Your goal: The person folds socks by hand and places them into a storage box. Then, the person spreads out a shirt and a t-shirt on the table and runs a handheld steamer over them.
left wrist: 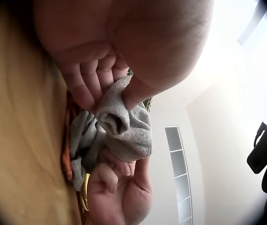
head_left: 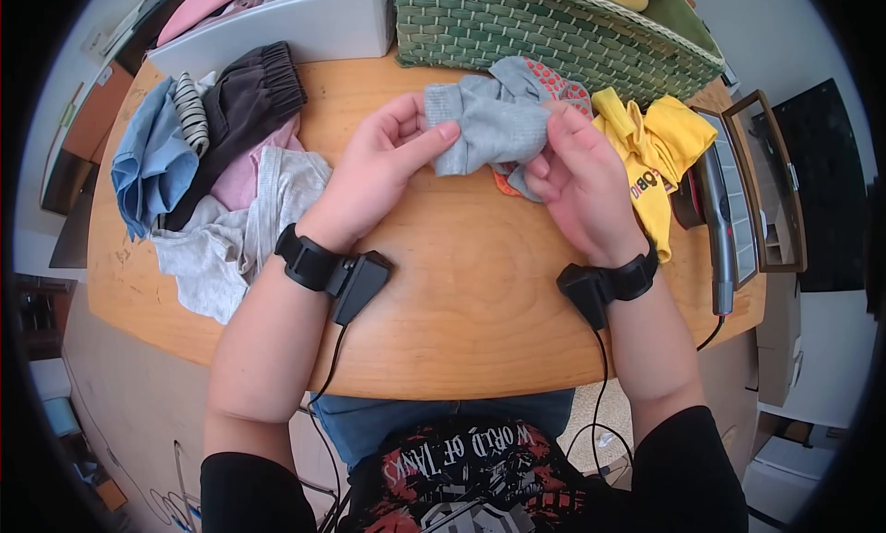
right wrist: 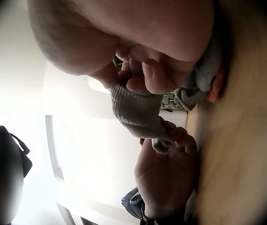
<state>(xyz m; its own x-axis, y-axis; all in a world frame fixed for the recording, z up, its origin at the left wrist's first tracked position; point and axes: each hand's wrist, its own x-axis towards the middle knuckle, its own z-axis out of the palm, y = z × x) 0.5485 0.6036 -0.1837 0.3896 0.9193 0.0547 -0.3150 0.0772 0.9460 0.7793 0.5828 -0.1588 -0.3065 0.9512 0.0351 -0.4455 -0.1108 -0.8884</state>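
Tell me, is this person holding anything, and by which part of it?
Yes, a grey knitted piece, probably a sock. The left hand pinches one end of it, and the right hand pinches the opposite end.

"WORLD OF TANKS" stands on the black T-shirt [head_left: 434, 496]. Dark letters on the yellow garment [head_left: 651, 155] are only partly legible.

The left hand [left wrist: 121, 44] pinches a grey cloth [left wrist: 135, 138] near its curled end while the right hand [left wrist: 124, 194] grips it opposite, above the tabletop [left wrist: 25, 122], near an orange piece [left wrist: 67, 159], probably fabric.
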